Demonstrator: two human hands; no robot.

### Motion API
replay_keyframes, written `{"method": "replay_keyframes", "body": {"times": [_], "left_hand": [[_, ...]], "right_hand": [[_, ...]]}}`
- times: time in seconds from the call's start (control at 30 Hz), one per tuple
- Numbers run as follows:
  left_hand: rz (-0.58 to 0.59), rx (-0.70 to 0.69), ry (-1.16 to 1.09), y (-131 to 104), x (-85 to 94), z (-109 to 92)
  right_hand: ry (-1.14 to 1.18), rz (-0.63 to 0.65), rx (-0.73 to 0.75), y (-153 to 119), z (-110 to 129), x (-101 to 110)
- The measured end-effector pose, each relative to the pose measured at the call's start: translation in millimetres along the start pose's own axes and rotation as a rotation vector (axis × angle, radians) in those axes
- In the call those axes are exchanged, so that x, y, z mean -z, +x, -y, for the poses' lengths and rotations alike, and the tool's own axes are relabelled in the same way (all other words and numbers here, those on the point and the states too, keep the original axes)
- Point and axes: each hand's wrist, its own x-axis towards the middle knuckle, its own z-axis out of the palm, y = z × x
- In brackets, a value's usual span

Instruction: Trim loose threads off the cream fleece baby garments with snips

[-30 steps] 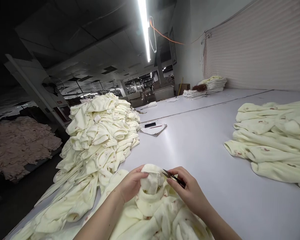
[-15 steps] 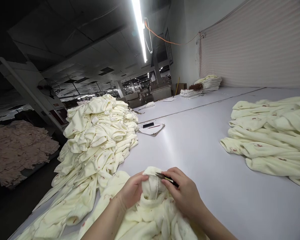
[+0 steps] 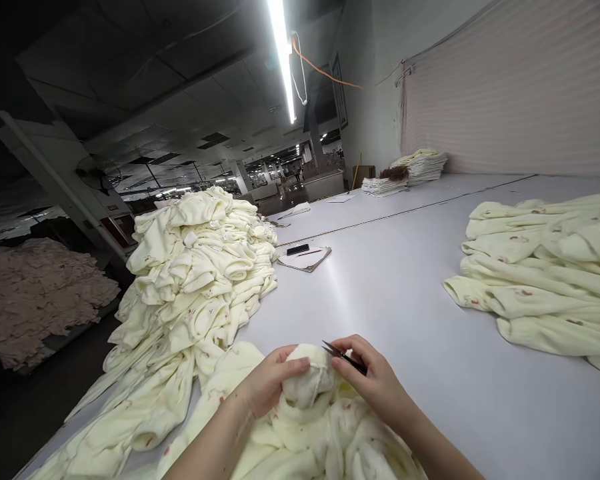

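Note:
A pale yellow fleece garment (image 3: 325, 433) lies bunched at the near edge of the table, with a white, seamed end raised from it. My left hand (image 3: 275, 380) grips that end from the left, its thumb across the fabric. Small dark thread snips (image 3: 347, 358) are held in my right hand (image 3: 363, 367), just right of the raised end, their tips pointing up and left. The blades appear apart from the cloth.
A tall heap of similar garments (image 3: 200, 267) stands on the left; more garments (image 3: 555, 273) lie at the right. Beyond are papers with a black phone (image 3: 298, 249), and folded stacks (image 3: 420, 167) at the back. Pink cloth (image 3: 40, 300) is piled at far left.
The snips have moved right, off the white fabric. My left thumb now lies further over the raised end, which has turned to show its seam differently.

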Motion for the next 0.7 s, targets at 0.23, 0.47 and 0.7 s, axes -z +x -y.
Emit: {"method": "replay_keyframes", "body": {"times": [0.23, 0.47, 0.7], "left_hand": [[-0.433, -0.573, 1.06, -6, -11.9, 11], [-0.465, -1.111, 1.599, -10, -7.3, 18], [-0.429, -1.137, 1.618, -9, -5.3, 22]], "right_hand": [[0.072, 0.096, -0.067, 5, -8, -8], [-0.104, 0.0, 0.026, -18, -5, -4], [-0.128, 0.012, 0.122, -24, 2, 1]]}}
